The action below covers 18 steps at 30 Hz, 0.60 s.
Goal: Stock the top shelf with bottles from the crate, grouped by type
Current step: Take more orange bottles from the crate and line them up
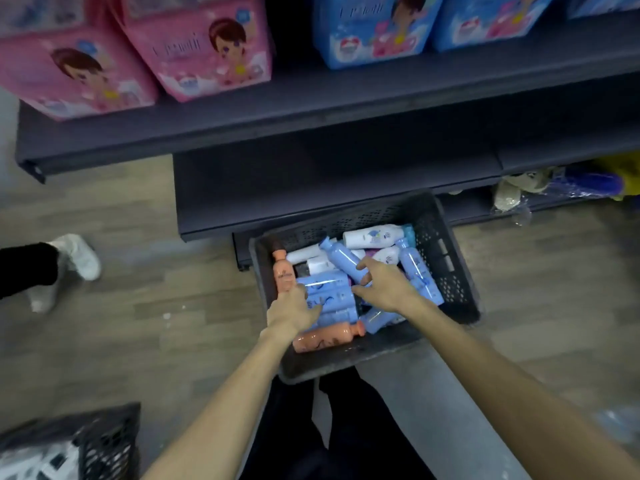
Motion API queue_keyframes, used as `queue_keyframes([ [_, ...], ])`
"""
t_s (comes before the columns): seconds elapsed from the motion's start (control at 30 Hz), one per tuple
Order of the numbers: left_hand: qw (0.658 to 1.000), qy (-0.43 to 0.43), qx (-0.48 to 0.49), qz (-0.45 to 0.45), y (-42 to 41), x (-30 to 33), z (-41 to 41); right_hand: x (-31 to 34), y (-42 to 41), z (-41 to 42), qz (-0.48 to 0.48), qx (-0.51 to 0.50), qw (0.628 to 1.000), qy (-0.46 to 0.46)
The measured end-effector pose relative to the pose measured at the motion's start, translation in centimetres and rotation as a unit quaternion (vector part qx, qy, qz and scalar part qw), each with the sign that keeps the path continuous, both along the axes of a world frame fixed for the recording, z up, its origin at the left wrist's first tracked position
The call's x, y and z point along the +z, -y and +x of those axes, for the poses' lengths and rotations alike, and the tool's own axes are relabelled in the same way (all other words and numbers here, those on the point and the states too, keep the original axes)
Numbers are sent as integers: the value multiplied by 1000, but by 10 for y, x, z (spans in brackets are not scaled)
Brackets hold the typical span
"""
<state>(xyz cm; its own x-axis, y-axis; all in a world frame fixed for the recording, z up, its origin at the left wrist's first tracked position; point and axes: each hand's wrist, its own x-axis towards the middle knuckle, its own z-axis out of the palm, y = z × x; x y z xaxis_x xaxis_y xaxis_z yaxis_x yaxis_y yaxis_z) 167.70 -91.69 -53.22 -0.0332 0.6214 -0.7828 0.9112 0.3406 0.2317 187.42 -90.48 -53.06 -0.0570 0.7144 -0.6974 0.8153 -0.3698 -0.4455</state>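
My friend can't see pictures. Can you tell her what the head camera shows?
Two bare hands reach into a dark crate of blue, white and orange bottles on the floor: the right hand grips a blue bottle, and the left hand rests on the pile. Behind it, shelves hold pink and blue packs.

Single head-mounted wide-angle view, aimed forward and steeply down from standing height. Centred on a dark crate [450, 271] on the floor [138, 271], close below, with both forearms entering from the bottom edge and reaching to it. Upper part of frame taken by dark shelves [311, 109] seen from above and in front, edges bowed by lens distortion. Own legs visible straight down at bottom centre. Second crate [107, 441] cut off at lower-left corner. Only one view supplied; no overlap with another.
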Motion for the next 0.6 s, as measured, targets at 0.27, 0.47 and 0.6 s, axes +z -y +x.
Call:
queue_keyframes([
  [0.27,995,-2,70,-75,9,-94,-12,-91,-8,-41,-79,20,996,-44],
  [0.47,990,-1,102,-93,5,-155,-13,-153,-38,-67,-67,7,997,-44],
  [0.6,986,27,137,-90,11,-184,-15,-185,-39,-80,-76,10,996,-43],
])
